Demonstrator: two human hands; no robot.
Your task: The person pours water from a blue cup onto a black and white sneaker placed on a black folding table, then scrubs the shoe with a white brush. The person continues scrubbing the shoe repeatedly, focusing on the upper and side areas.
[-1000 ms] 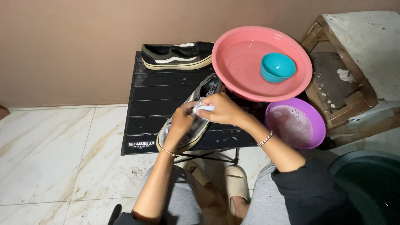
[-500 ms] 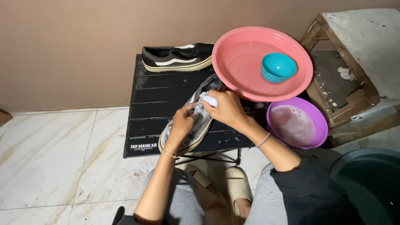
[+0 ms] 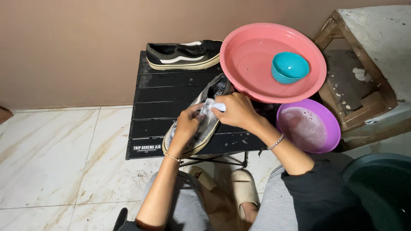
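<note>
A soapy dark sneaker (image 3: 208, 121) with a cream sole lies on the black slatted folding table (image 3: 162, 98). My left hand (image 3: 188, 124) grips the sneaker's side and holds it down. My right hand (image 3: 235, 110) is closed on a small white brush (image 3: 217, 106) pressed against the shoe's upper. A second dark sneaker (image 3: 184, 54) with a white stripe rests at the table's far edge against the wall.
A pink basin (image 3: 257, 81) of water holding a teal bowl (image 3: 290, 67) sits at the table's right. A purple basin (image 3: 308, 125) of sudsy water stands lower right, beside a worn wooden stool (image 3: 364, 64). A dark green tub (image 3: 381, 188) is at bottom right.
My right hand has slid the brush back and forth along the shoe's upper. The left hand has kept its grip on the sneaker.
</note>
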